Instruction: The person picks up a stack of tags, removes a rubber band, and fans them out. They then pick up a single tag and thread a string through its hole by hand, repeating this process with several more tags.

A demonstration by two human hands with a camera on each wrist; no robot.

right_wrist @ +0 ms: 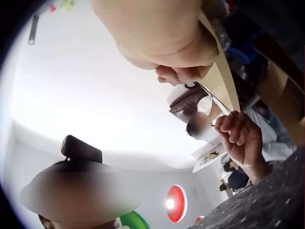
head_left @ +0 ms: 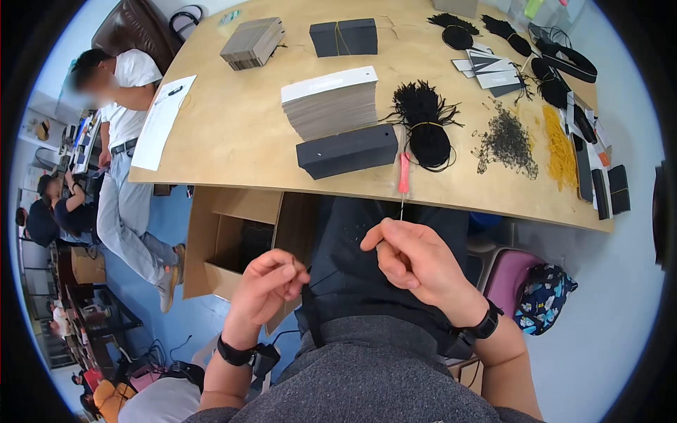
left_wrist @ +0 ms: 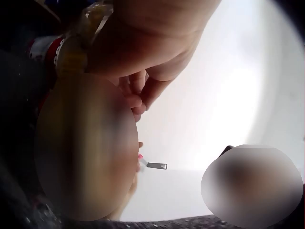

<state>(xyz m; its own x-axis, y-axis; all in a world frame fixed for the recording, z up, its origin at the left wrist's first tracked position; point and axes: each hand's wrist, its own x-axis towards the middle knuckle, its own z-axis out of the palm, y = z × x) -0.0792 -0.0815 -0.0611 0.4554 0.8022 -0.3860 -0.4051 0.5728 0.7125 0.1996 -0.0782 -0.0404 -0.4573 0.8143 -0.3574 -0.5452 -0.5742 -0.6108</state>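
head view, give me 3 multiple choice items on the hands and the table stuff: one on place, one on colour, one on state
1. Where are both hands?
A. flat on the table top
B. below the table's near edge, over the lap
C. inside the cardboard box

2. What colour is the tool handle at the table's near edge?
A. red
B. green
C. white

3. How are the right hand's fingers?
A. spread flat
B. curled, pinching a thin black string
C. wrapped round a card stack

Answers:
1 B: the left hand and right hand sit under the table edge, above dark trousers.
2 A: the tool handle is red.
3 B: the fingers pinch the thin black string that runs to the left hand.
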